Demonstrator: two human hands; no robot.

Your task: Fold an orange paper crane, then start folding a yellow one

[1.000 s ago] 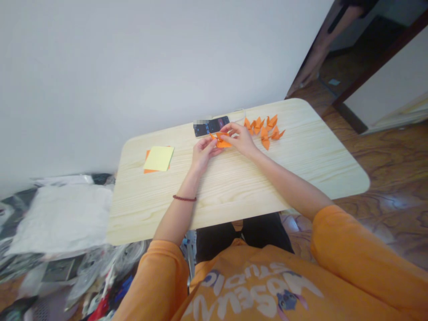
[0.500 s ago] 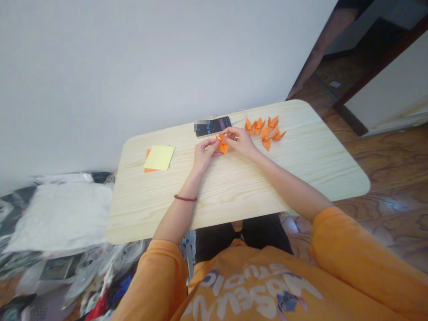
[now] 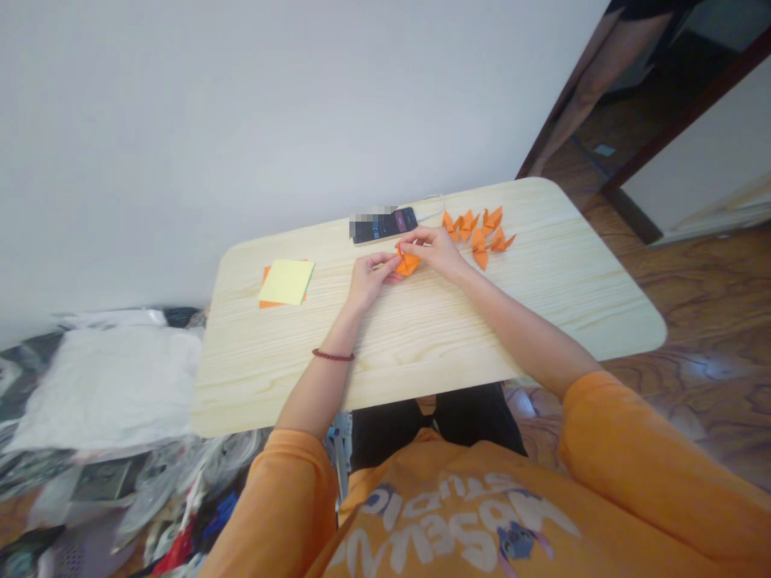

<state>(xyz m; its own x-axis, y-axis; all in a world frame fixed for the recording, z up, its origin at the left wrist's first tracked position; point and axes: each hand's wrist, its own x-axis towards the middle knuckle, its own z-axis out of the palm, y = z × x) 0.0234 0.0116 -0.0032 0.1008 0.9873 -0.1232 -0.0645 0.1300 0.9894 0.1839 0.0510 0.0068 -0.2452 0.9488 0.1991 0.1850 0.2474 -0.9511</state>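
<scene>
A small orange paper [image 3: 408,262] is showing pointy folds. The left hand [image 3: 367,281] and the right hand [image 3: 434,250] are pinching it between them, just above the wooden table [image 3: 566,273]. A black phone [image 3: 381,225] is lying just past the hands. Orange paper birds [image 3: 479,233] are sitting to the right, and a yellow note pad [image 3: 287,282] is lying to the left.

Desk [image 3: 422,361], pale wood grain, carrying one black smartphone [image 3: 381,225] and one yellow sticky-note pad [image 3: 287,282] atop orange paper [image 3: 263,280]. Beside desk: white cushion [image 3: 108,393], crumpled plastic bags [image 3: 162,482], glossy wood floor [image 3: 692,297]. In doorway: a person's bare leg [image 3: 593,76].
</scene>
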